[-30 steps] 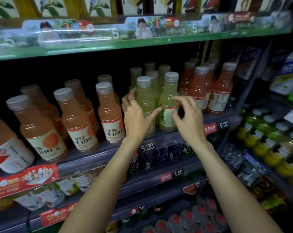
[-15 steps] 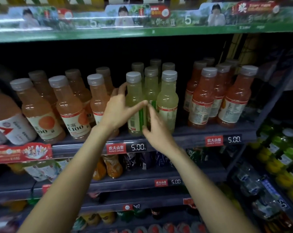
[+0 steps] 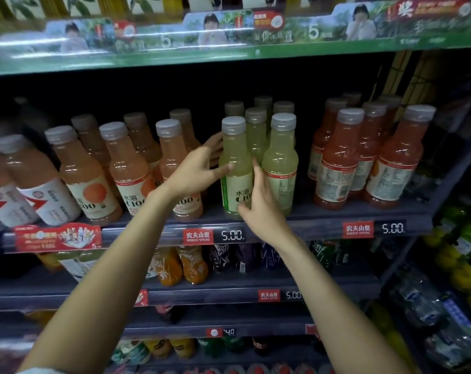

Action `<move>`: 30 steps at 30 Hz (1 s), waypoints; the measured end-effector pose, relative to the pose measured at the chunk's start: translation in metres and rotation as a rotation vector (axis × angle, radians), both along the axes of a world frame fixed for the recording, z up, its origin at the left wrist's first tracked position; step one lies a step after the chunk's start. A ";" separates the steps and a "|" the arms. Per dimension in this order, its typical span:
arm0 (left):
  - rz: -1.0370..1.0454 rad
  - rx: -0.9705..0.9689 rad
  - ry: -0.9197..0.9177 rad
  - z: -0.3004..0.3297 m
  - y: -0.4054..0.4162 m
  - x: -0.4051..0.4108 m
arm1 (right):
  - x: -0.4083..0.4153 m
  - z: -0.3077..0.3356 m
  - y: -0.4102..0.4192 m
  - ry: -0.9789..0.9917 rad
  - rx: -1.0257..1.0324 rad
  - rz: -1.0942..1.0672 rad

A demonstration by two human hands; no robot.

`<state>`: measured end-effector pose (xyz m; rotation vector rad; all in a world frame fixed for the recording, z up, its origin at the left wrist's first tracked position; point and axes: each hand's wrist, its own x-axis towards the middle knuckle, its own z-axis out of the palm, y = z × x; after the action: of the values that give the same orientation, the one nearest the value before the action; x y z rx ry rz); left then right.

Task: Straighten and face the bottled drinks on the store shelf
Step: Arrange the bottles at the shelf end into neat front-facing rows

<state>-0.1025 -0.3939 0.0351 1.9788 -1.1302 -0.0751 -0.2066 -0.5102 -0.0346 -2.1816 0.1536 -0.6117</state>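
Note:
On the middle shelf point(image 3: 320, 225), pale green bottled drinks with grey caps stand in a cluster. My left hand point(image 3: 196, 171) grips the front left green bottle point(image 3: 234, 160), thumb across its front and fingers behind its left side. On its right side, my right hand point(image 3: 261, 209) holds the same bottle, thumb low on the label and a finger up between it and the neighbouring green bottle point(image 3: 281, 168). The held bottle's "C100" label faces me. The neighbour shows its back label.
Orange C100 bottles point(image 3: 126, 171) fill the shelf to the left, and red drink bottles point(image 3: 339, 163) with back labels showing stand to the right. A green promotional strip point(image 3: 229, 36) fronts the shelf above. Lower shelves hold more drinks, and a side rack point(image 3: 461, 265) stands on the right.
My right hand has left the right green bottle and joined my left hand on the left green bottle. That bottle has turned so its front label faces me.

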 end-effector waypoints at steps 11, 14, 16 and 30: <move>0.340 0.024 -0.447 -0.010 -0.005 0.006 | 0.003 -0.014 0.019 -0.063 0.032 -0.047; 0.299 0.006 -0.445 -0.009 0.001 0.007 | 0.004 -0.019 0.020 -0.079 0.012 -0.029; 0.307 0.006 -0.477 -0.011 -0.002 0.004 | 0.002 -0.020 0.016 -0.128 0.043 -0.018; 0.413 0.064 -0.474 -0.021 -0.009 -0.007 | -0.005 -0.002 -0.055 -0.238 -0.075 -0.442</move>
<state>-0.1096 -0.4027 0.0144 2.3170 -0.9803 0.6078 -0.2112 -0.5652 -0.0362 -2.1366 0.5005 -1.1339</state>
